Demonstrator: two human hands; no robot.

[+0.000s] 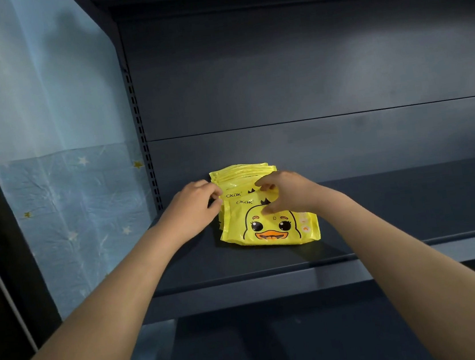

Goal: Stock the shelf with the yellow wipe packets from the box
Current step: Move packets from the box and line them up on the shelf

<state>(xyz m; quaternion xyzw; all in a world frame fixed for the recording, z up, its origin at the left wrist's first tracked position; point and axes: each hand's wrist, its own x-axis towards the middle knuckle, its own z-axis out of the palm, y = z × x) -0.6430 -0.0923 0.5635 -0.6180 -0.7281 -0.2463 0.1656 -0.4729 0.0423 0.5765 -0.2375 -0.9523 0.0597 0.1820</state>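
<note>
pinching the yellow wipe packets (241, 174) at their side with the left hand (196, 204), gripping the front packet's (269, 231) top edge with the right hand (285, 192). lying on the shelf (398, 208) between both hands. probably light, soft, slippery; best taken by sealed edges.

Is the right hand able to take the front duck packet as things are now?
Probably yes: nothing lies over the front packet, the right hand pinches its top, and the left hand grips the side of the stack.
</note>
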